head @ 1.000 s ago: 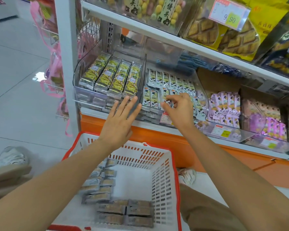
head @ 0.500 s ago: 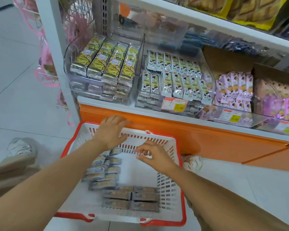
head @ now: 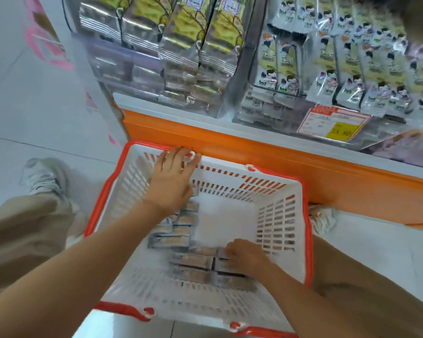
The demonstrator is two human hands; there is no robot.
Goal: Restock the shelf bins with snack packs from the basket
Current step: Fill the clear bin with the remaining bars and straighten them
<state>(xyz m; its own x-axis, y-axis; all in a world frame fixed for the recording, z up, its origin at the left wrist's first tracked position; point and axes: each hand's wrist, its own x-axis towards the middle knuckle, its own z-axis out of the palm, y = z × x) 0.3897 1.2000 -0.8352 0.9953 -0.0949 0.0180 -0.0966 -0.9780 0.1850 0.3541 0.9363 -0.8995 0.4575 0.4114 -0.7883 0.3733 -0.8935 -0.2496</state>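
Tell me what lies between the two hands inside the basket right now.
In the head view, a column of snack packs and a bare patch of the basket floor lie between the left hand and right hand.

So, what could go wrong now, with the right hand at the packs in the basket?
The packs lie close together under the right hand, so it may lift several at once and drop one. The left hand rests on the far rim of the basket; pressing there could tip or slide it. The view is blurred, so the grip itself cannot be judged.
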